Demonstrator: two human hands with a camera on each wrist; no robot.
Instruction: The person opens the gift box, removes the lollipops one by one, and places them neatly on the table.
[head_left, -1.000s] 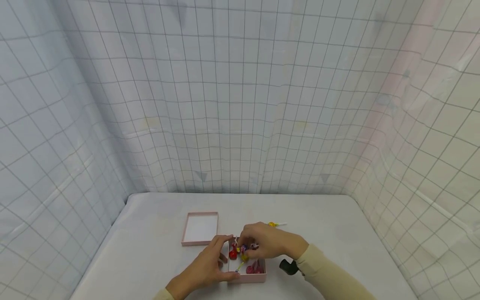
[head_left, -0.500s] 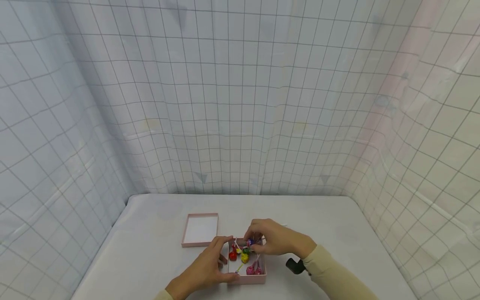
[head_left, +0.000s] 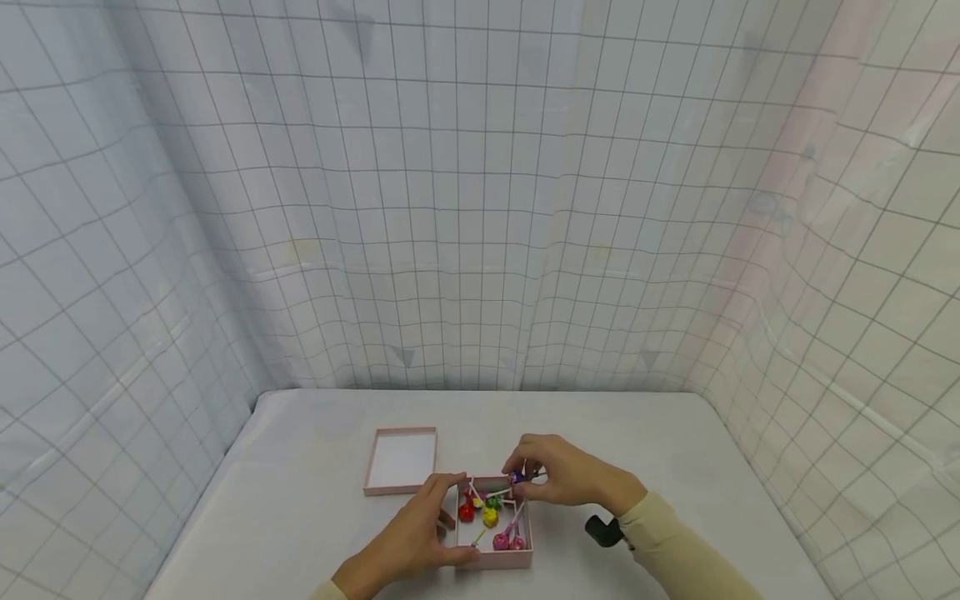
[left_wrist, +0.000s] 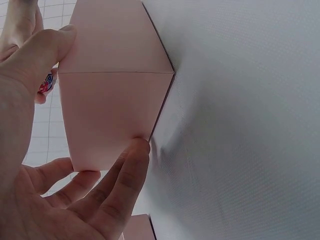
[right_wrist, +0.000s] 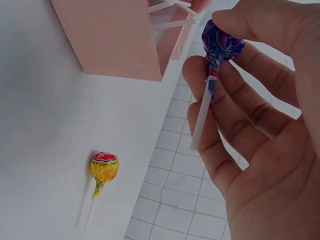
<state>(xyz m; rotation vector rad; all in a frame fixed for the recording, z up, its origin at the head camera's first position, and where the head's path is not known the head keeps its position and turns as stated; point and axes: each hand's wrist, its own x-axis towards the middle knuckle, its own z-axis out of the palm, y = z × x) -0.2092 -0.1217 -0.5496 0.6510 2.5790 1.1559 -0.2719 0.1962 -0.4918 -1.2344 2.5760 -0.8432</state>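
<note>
An open pink box (head_left: 495,561) stands near the front of the table, holding several wrapped lollipops: a red one (head_left: 467,512), a yellow one (head_left: 490,517), a green one (head_left: 492,502) and pink ones (head_left: 501,542). My left hand (head_left: 412,527) grips the box at its left side, thumb at the front corner and fingertips along the left wall. Over the box's right back corner, my right hand (head_left: 573,473) pinches a blue-purple lollipop (right_wrist: 220,42) by its wrapped head. Its white stick (right_wrist: 201,120) hangs free across the fingers in the right wrist view.
Behind and left of the box lies a shallow pink lid (head_left: 402,458), white inside. A yellow-and-red lollipop (right_wrist: 104,169) lies on the white tablecloth beside the box; in the head view the right hand hides it. Gridded white curtains (head_left: 480,250) enclose the table.
My right hand has risen from among the lollipops and moved right to the box's back corner, bringing the blue-purple lollipop along. The left hand stays on the box.
</note>
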